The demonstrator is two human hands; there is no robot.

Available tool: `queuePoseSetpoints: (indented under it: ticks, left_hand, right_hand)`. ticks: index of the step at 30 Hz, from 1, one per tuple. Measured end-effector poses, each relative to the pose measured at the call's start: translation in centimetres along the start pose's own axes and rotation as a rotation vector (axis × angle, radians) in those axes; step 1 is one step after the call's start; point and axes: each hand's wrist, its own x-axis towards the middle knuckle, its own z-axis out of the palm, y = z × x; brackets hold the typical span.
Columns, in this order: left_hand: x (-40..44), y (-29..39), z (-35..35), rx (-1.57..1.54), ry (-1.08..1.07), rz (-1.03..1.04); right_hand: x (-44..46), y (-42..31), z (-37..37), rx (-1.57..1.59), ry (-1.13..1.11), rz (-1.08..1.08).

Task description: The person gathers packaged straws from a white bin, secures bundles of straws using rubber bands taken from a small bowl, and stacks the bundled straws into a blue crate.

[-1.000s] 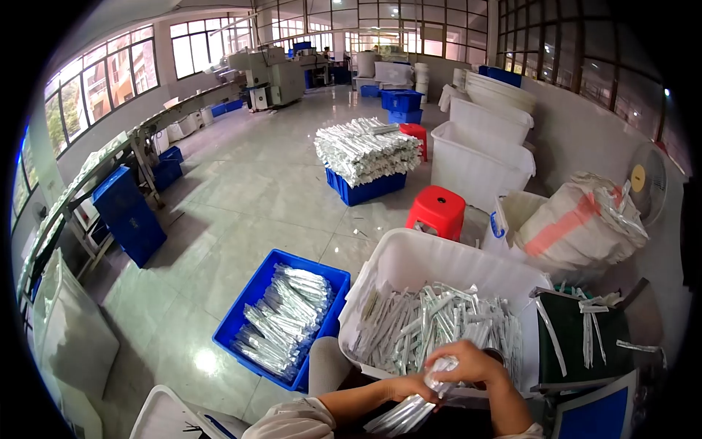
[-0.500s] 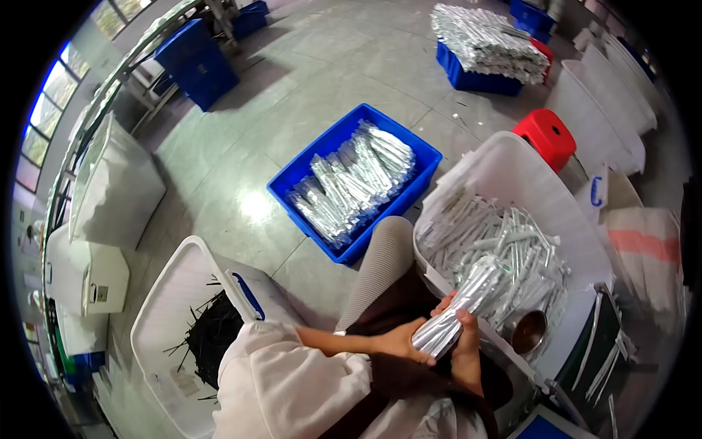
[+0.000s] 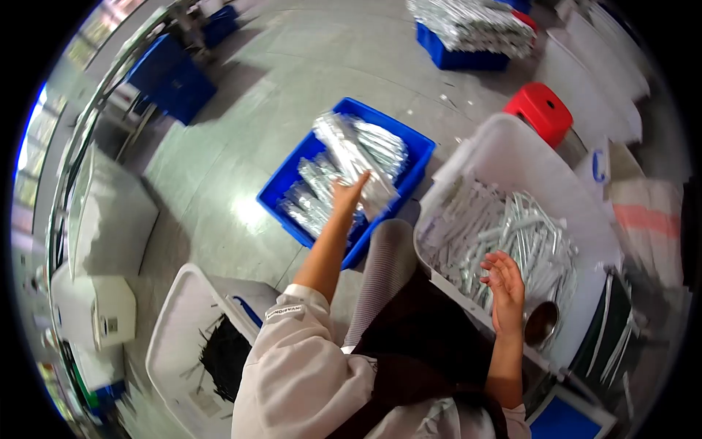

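Head view: left hand (image 3: 349, 194) is grasping a silver bundle (image 3: 349, 151) over the blue crate (image 3: 418, 162).
Rightward of the crate, empty right hand (image 3: 504, 290) is hovering; one-handed support could be inviting slippage.

Head-worn view, facing forward and down

The left arm (image 3: 324, 254) reaches out past the knee (image 3: 393, 234). The left hand (image 3: 349, 194), left of the knee and farther out, is gripping, thumb pointing up. The right hand (image 3: 507, 290), right of the knee, is loose, fingers softly bent.
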Motion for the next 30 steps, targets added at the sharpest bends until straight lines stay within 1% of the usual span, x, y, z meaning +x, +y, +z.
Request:
queuePoseSetpoints:
  ticks: [1,2,3,4,5,6,7,8,9,10,11,12,13,14,15,17,18,19,20,22,23,24,27,28,29,30]
  left_hand:
    - [0.3,-0.7,-0.2,0.077,0.059,0.113]
    - [1.1,-2.1,0.7,-0.013,0.027,0.187]
    - [1.5,-3.2,1.8,-0.138,-0.037,0.357]
    - [-1.5,-1.0,2.7,-0.177,-0.048,0.487]
    - [-3.3,-0.3,4.9,-0.234,-0.182,0.542]
    - [-4.8,0.5,6.7,-0.297,-0.293,0.590]
    - [-7.2,2.0,8.5,-0.248,-0.457,0.593]
    - [-7.6,0.9,11.6,-0.108,-0.638,0.551]
    - [-8.8,1.1,13.8,0.049,-0.836,0.521]
    - [-9.9,0.8,16.4,0.287,-0.875,0.502]
    - [-9.9,0.0,19.3,0.673,-0.895,0.506]
    - [-10.4,-1.1,21.0,0.679,-0.900,0.513]
    - [-10.9,-1.8,22.4,0.880,-0.686,0.478]
    - [-10.9,-2.5,23.7,1.065,-0.458,0.438]
    - [-10.6,-3.3,24.6,1.065,-0.455,0.448]
    - [-9.4,-5.0,25.4,1.099,-0.399,0.363]
    - [-8.9,-4.3,25.2,1.106,-0.396,0.369]
    - [-8.4,-3.2,24.5,1.041,-0.529,0.251]
    - [-7.9,-2.6,24.0,0.972,-0.656,0.130]
    - [-6.9,-1.5,24.1,1.039,-0.665,0.147]
    - [-6.4,-0.8,24.5,1.092,-0.726,0.123]
    - [-6.0,-0.1,25.0,1.147,-0.791,0.100]
    - [-4.7,-0.4,26.5,1.179,-0.804,0.105]
    - [-4.9,-0.4,26.7,1.193,-0.809,0.099]
    - [-5.1,-0.2,26.9,1.238,-0.813,0.157]
    - [-5.4,0.1,27.2,1.283,-0.817,0.219]
  right_hand:
    - [-0.4,1.1,-1.4,-0.051,0.031,0.006]
    - [-0.9,2.0,-2.7,-0.102,0.072,0.010]
    - [-1.5,2.4,-3.4,-0.181,0.196,0.075]
    - [-2.0,4.7,-5.5,-0.201,0.218,0.083]
    - [-2.4,7.0,-7.2,-0.252,0.240,0.068]
    - [-2.3,8.0,-7.8,-0.379,0.253,0.090]
    - [-2.0,9.5,-8.6,-0.496,0.257,0.105]
    - [-1.5,10.6,-9.2,-0.678,0.275,0.102]
    - [-0.5,9.8,-8.6,-0.722,0.272,0.152]
    - [0.6,10.2,-8.7,-0.769,0.248,0.096]
    - [2.2,10.5,-8.8,-0.826,0.219,0.157]
    - [3.9,10.8,-8.9,-0.878,0.189,0.215]
    - [5.5,11.6,-8.8,-0.872,0.198,0.213]
    - [7.3,12.3,-8.8,-0.945,0.180,0.261]
    - [8.8,13.1,-8.8,-1.019,0.161,0.308]
    - [10.8,14.7,-8.8,-1.029,0.180,0.315]
    - [11.6,15.3,-8.7,-1.044,0.188,0.328]
    - [12.1,15.4,-8.5,-1.062,0.189,0.285]
    - [12.6,15.5,-8.3,-1.051,0.185,0.286]
    - [14.0,15.9,-7.9,-0.983,0.274,0.311]
    - [14.9,16.5,-8.2,-0.917,0.262,0.403]
    - [15.5,16.2,-8.1,-0.901,0.271,0.406]
    - [16.2,15.3,-8.0,-0.781,0.331,0.456]
    - [16.5,15.5,-8.2,-0.712,0.397,0.438]
    - [16.8,15.7,-8.4,-0.641,0.465,0.415]
    - [17.1,16.0,-8.4,-0.631,0.471,0.422]
